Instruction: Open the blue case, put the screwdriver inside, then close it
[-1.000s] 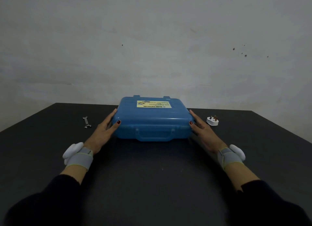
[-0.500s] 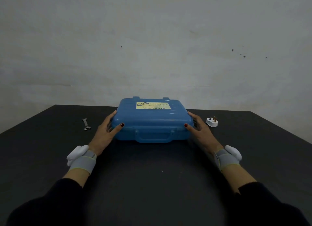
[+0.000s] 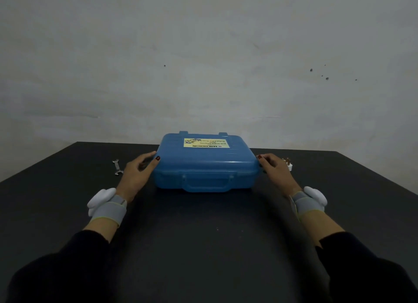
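At the centre of the frame, the shut blue case (image 3: 205,162) is lying on the black table (image 3: 203,234); the left hand (image 3: 138,173) and right hand (image 3: 274,169) are gripping its side corners, fingers curled.

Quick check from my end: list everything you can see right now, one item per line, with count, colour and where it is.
blue case: 1, blue, lid shut, centre of the table, handle facing the person
label: 1, pale yellow, on the case lid, print upside down from here
wrench: 1, silver, on the table left of the case
plug: 1, white, on the table right of the case, partly hidden by the hand
table: 1, black
wall: 1, grey-white, behind the table
screwdriver: none in view
left hand: 1, at the case's left side, grey wrist strap with white device
right hand: 1, at the case's right side, same strap and device
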Demonstrator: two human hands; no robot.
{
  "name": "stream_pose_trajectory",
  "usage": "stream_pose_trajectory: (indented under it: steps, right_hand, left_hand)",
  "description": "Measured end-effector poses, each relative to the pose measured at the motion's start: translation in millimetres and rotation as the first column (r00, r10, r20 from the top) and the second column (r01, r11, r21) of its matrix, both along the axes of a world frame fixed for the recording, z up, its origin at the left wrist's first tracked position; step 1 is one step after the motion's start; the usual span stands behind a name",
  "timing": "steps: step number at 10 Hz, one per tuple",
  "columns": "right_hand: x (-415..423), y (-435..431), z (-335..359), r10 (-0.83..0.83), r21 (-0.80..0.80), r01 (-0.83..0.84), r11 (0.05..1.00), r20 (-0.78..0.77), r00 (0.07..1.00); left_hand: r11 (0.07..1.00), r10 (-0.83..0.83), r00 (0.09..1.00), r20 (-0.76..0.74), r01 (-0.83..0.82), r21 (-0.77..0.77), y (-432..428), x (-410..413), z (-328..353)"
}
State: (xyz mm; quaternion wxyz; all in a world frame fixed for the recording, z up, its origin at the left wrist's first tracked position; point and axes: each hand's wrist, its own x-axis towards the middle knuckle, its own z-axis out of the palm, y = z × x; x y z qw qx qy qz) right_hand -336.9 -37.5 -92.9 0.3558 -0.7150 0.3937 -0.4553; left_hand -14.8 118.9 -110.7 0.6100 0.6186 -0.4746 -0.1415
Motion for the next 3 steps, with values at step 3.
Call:
stream_pose_trajectory:
  steps: [3]
  right_hand:
    - [-12.9, -12.0, 4.7, -0.106, 0.056, 0.114, 0.992, -0.129, 0.986]
  left_hand:
    - [0.984, 0.146, 0.989, -0.004, -0.145, 0.102, 1.1, 15.9, 0.9]
